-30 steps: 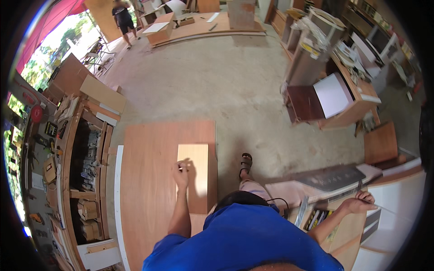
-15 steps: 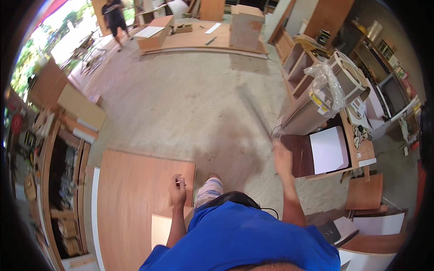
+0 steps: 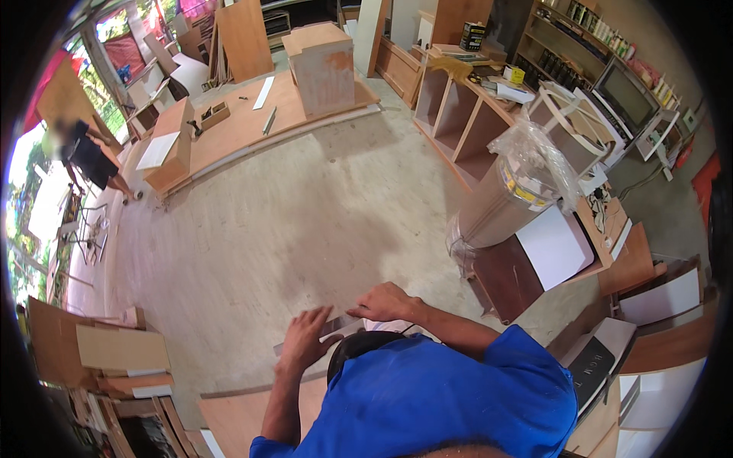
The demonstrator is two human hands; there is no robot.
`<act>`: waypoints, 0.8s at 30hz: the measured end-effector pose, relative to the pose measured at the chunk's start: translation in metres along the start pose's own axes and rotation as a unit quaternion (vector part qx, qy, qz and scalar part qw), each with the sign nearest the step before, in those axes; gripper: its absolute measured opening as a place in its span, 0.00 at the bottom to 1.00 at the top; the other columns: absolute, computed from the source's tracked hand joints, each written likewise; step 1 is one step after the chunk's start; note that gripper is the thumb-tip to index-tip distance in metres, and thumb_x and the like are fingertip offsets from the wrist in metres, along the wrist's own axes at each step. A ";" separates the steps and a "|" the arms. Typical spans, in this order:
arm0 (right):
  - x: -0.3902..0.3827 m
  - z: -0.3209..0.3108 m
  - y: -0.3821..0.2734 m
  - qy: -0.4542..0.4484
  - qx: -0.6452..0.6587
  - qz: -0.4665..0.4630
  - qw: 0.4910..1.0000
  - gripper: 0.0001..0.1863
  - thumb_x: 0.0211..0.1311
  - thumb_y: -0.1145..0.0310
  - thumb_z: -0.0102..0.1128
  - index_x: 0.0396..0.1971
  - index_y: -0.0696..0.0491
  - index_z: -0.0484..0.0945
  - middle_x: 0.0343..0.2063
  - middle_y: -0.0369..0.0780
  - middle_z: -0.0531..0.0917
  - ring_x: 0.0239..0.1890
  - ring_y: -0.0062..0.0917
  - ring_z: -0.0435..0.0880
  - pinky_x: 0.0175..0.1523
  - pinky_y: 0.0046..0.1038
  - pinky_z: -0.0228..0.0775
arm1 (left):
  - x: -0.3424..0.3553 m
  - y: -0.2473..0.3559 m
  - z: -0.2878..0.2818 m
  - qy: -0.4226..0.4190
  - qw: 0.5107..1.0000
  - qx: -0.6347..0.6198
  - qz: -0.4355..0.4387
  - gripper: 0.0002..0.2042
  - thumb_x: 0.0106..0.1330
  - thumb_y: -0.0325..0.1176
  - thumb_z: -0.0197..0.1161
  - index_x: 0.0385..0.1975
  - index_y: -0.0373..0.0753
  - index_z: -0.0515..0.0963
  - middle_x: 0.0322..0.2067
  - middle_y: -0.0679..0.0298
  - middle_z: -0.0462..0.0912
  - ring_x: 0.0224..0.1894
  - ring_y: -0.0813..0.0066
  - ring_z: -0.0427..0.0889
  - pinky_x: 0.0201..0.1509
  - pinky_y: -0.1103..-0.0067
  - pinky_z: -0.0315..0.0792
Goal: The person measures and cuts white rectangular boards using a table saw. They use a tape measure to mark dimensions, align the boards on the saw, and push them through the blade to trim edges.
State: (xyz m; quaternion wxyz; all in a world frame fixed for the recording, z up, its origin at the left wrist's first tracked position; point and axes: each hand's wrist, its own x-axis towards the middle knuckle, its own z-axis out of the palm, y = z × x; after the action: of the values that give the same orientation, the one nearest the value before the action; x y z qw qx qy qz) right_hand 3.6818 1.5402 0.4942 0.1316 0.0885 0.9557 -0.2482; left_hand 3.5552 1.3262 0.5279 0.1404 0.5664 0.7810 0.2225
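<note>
A long, flat grey strip [image 3: 342,326], thin and straight-edged like a ruler or metal bar, lies across in front of my waist. My right hand [image 3: 385,302] has its fingers curled at the strip's right part; the grip itself is partly hidden. Over the strip's left part, my left hand [image 3: 305,340] has its fingers stretched out and the thumb apart, and I cannot tell if it presses on it. Below my left forearm shows a brown wooden panel [image 3: 237,412].
A wrapped cylinder [image 3: 500,195] leans at the right beside a dark red-brown board [image 3: 504,286]. Ahead, a low wooden platform [image 3: 229,141] bears a box-like cabinet [image 3: 324,80]. Another person [image 3: 92,156] stands far left. Boards [image 3: 122,347] lean at the left.
My right hand has swung the strip in from the right to my front. My left hand has risen to it and its fingers have straightened. The view has turned right.
</note>
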 end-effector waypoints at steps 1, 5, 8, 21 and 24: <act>0.022 -0.010 0.003 0.004 0.003 0.006 1.000 0.31 0.67 0.37 0.42 0.29 0.49 0.84 0.26 0.49 0.84 0.34 0.46 0.84 0.39 0.45 0.74 | 0.017 -0.018 -0.005 -0.028 0.999 -0.007 0.020 0.27 0.57 0.40 0.71 0.56 0.40 0.74 0.49 0.55 0.80 0.51 0.54 0.78 0.56 0.64 0.71; 0.127 -0.053 0.003 -0.011 0.021 0.000 1.000 0.29 0.67 0.39 0.44 0.31 0.49 0.84 0.26 0.48 0.84 0.34 0.46 0.84 0.40 0.45 0.74 | 0.076 -0.108 -0.025 -0.010 0.998 -0.044 -0.032 0.20 0.58 0.34 0.68 0.51 0.38 0.77 0.41 0.55 0.82 0.45 0.54 0.81 0.49 0.65 0.75; 0.231 -0.072 0.005 -0.033 0.044 -0.020 0.998 0.28 0.68 0.40 0.44 0.33 0.48 0.84 0.27 0.47 0.85 0.34 0.46 0.84 0.40 0.45 0.74 | 0.107 -0.187 -0.047 0.057 0.994 -0.061 -0.066 0.16 0.59 0.33 0.67 0.47 0.38 0.79 0.43 0.55 0.82 0.46 0.54 0.80 0.49 0.65 0.75; 0.664 -0.172 -0.181 -0.140 -0.041 -0.284 0.948 0.27 0.68 0.44 0.51 0.23 0.53 0.81 0.19 0.45 0.80 0.24 0.42 0.78 0.30 0.41 0.65 | 0.132 -0.461 -0.229 0.337 0.906 -0.070 -0.245 0.16 0.54 0.29 0.71 0.44 0.39 0.81 0.42 0.61 0.82 0.46 0.60 0.78 0.48 0.69 0.75; 0.753 -0.167 -0.230 -0.170 -0.090 -0.315 0.929 0.27 0.67 0.44 0.51 0.22 0.52 0.81 0.17 0.45 0.79 0.23 0.42 0.78 0.29 0.42 0.65 | 0.125 -0.530 -0.259 0.372 0.883 -0.076 -0.276 0.16 0.54 0.30 0.71 0.44 0.40 0.81 0.42 0.61 0.83 0.46 0.59 0.79 0.50 0.67 0.74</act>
State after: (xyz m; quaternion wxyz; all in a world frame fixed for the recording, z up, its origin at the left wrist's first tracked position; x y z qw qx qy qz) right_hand 2.8783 1.5039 0.5163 0.2147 -0.2726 0.9160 -0.2012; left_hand 2.9578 1.2582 0.4866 -0.0621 0.1913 0.8813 0.4276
